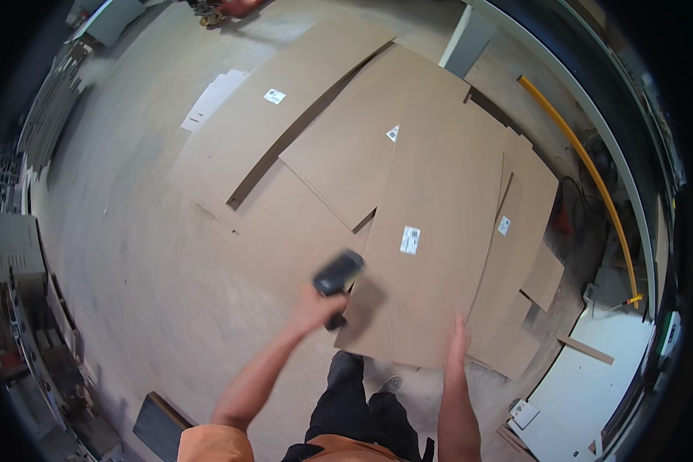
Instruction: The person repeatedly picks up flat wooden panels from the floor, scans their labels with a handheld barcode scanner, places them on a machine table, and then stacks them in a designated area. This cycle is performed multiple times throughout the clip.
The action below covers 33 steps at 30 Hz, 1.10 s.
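Note:
My left hand (320, 309) is wrapped round the grip of a black handheld barcode scanner (339, 271), blurred by motion. The scanner is above the left edge of a long brown cardboard sheet (431, 177), and its shadow falls on the sheet. A white label (410, 240) is stuck near the middle of this sheet, and a second, partly covered label (393, 133) shows at its left edge. At the sheet's near right edge, my right hand (458, 339) grips the cardboard; its fingertips are partly hidden.
More flat cardboard pieces (285, 92) lie overlapped on the concrete floor (154, 254), one at right with its own label (504, 225). A yellow bar (585, 162) and a metal frame (454, 50) stand at right. A white panel (593, 377) lies near right; machinery (23, 308) lines the left.

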Each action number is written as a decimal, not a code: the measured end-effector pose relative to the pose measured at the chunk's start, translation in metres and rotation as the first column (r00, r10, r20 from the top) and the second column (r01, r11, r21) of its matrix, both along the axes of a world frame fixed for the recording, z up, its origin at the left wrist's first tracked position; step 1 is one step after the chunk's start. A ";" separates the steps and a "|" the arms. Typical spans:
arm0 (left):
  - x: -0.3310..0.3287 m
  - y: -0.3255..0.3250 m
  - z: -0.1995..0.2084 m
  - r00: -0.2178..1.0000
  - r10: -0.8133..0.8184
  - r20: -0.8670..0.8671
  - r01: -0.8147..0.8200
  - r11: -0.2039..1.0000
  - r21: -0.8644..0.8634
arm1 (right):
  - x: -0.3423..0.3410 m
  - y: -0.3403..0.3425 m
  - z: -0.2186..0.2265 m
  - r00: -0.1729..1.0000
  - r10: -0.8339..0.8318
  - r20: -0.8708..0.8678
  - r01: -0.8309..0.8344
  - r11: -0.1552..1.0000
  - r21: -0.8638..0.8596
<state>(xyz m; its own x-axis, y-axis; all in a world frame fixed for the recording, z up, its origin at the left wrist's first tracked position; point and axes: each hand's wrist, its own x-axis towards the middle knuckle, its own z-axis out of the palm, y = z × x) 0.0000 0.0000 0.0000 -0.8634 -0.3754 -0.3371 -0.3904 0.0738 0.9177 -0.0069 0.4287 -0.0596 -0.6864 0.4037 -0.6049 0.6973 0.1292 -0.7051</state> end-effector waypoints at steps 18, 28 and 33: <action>-0.244 -0.108 -0.045 0.932 -0.115 0.345 0.351 0.531 -0.771 | 0.145 0.045 -0.087 0.977 -0.190 -0.095 0.211 0.903 0.375; -0.226 -0.089 -0.045 0.928 -0.131 0.349 0.364 0.514 -0.777 | 0.079 0.021 -0.020 0.966 0.259 0.003 -0.202 0.746 0.634; -0.223 -0.088 -0.046 0.931 -0.144 0.337 0.360 0.523 -0.772 | -0.038 -0.055 0.014 0.845 0.492 -0.209 -0.326 0.784 0.529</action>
